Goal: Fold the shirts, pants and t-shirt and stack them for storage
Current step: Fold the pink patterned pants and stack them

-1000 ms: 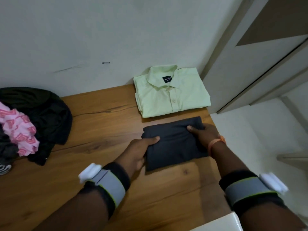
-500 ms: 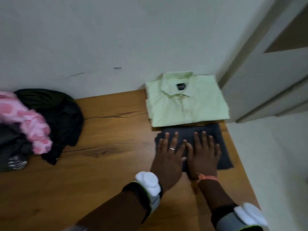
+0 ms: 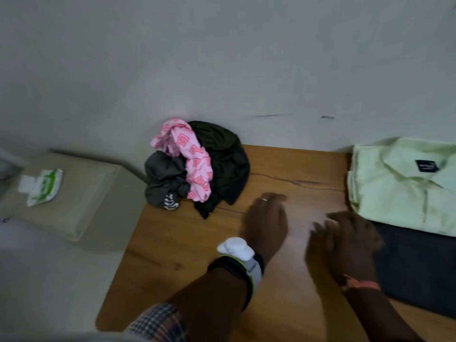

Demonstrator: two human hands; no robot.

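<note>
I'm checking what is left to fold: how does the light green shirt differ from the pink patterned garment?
The light green shirt lies folded flat with its collar showing; the pink patterned garment is crumpled and unfolded. The green shirt is plain; the pink one carries a square print. The green shirt sits at the table's right end beside the folded dark garment; the pink one is draped over a heap of dark clothes. Both rest on the wooden table near the wall.

Unfolded clothes pile (image 3: 197, 166) left on table (image 3: 172, 243); folded shirt (image 3: 404, 186) right, behind folded pants (image 3: 417, 267).
</note>
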